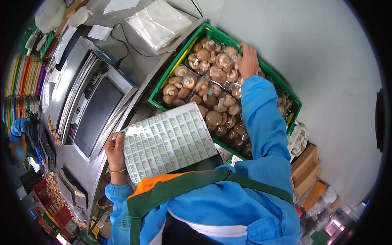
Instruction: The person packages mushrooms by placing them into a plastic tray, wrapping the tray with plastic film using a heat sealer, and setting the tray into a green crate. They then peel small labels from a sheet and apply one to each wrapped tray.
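My left hand (115,150) pinches the left edge of a sheet of labels (167,143), white with rows of small green-printed stickers. The sheet slants in front of my body and overlaps the near corner of a green crate (163,79). Inside the crate are several clear packs of brown mushrooms (216,116), some bearing a small label. My right hand (248,62) reaches to the crate's far side and rests on a mushroom pack by the rim. Its fingers are bent and apart from the thumb; the fingertips are partly hidden.
On the left, a metal bench carries a wrapping machine (98,114) with a dark plate. Clear plastic bags (159,24) lie at the bench's far end beside a black cable. Loose mushrooms (55,192) and a scale (73,190) are at lower left. Cardboard boxes (306,169) stand right.
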The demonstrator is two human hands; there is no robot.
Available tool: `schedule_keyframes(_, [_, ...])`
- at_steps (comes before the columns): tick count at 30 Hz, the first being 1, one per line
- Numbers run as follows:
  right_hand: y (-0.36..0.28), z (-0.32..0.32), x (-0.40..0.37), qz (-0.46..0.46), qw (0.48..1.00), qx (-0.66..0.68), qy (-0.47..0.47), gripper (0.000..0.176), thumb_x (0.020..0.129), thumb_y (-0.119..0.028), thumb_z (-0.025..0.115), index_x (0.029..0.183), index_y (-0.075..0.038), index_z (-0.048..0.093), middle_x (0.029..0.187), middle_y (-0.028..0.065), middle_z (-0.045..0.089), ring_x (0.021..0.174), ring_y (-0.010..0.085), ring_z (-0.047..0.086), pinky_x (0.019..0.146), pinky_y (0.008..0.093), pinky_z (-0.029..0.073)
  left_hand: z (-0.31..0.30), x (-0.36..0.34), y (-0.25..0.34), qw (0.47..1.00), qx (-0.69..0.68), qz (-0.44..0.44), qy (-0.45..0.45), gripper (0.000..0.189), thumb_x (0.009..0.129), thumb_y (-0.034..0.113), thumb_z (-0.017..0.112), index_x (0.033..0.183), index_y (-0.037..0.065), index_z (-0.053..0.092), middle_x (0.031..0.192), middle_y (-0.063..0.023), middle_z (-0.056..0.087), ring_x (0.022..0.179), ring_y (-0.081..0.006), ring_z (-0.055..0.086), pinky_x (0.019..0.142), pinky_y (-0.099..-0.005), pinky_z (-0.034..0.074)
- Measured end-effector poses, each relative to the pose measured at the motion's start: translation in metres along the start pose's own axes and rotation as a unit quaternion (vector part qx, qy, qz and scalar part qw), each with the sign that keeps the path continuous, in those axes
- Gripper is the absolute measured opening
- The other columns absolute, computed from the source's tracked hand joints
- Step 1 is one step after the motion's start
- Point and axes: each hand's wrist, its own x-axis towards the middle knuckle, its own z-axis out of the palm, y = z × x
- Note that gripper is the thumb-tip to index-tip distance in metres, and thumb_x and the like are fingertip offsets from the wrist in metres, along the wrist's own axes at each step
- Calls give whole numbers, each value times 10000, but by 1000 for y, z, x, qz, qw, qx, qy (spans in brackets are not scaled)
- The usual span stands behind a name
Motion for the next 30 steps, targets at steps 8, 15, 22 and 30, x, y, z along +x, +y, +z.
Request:
schedule_keyframes(8, [-9,-69,-120,232,893,351,-160,166,811,-146,654,865,9,634,771,59,634,687,120,576,646,266,460,-17,4,-9,999,18,7,26,167,884,188,627,915,24,624,774,27,597,667,-26,487,606,-163,391])
schedule_keyframes(15, [-14,-50,-172,248,954,110,-124,203,719,-193,725,830,-49,635,787,112,639,735,250,619,665,329,485,25,23,19,994,81,45,-51,137,882,139,623,926,9,613,727,13,590,610,-22,483,536,-169,384])
schedule_keyframes(22, [-86,-107,-109,96,888,412,-179,192,775,-135,663,920,-16,623,828,114,623,726,258,600,653,338,477,71,20,51,975,84,129,-158,107,877,98,621,920,1,605,732,27,596,631,-18,500,558,-166,406])
schedule_keyframes(30, [-126,-113,-89,-87,843,388,-361,173,768,-97,670,916,-14,639,823,86,605,775,224,570,685,341,450,88,16,54,969,64,143,-189,111,877,100,621,918,-1,606,743,22,599,649,-23,507,571,-162,409])
